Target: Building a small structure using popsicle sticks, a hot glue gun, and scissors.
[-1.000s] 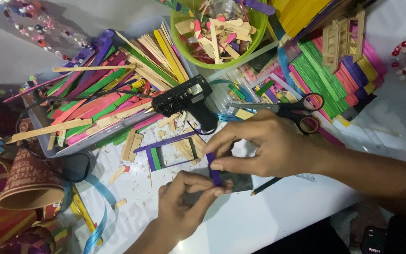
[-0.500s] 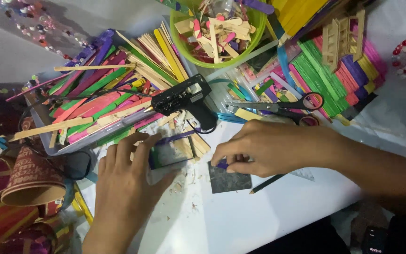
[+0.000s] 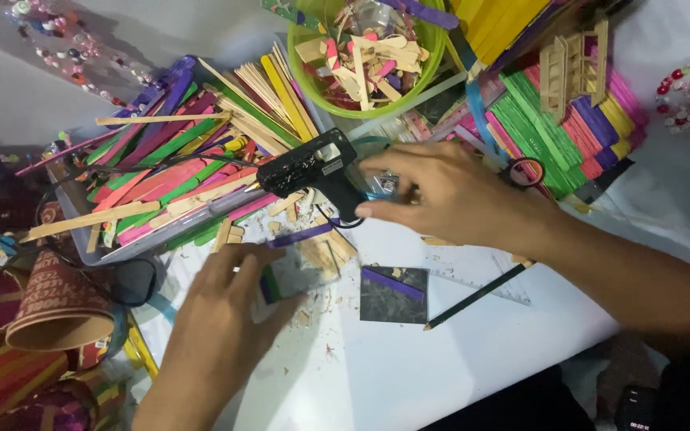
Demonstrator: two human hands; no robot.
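Observation:
My left hand (image 3: 229, 307) lies flat on a small dark square piece (image 3: 285, 279) edged with green and purple sticks, pressing it to the white table. My right hand (image 3: 457, 195) reaches over to the handle of the black glue gun (image 3: 309, 169), fingers curled near its grip; whether they grasp it is unclear. A second dark square card (image 3: 393, 295) with a purple stick along its top lies free between the hands. A dark pencil (image 3: 477, 297) rests just right of it.
A heap of coloured craft sticks (image 3: 169, 172) fills a tray at left. A green bowl (image 3: 369, 56) of stick scraps stands behind. Stacked coloured sticks (image 3: 569, 132) and scissors (image 3: 525, 172) lie at right. Paper cups (image 3: 49, 299) sit at the left edge.
My right hand left the dark card with the purple stick and moved up to the glue gun. My left hand went to the framed square piece and stays pressed on it.

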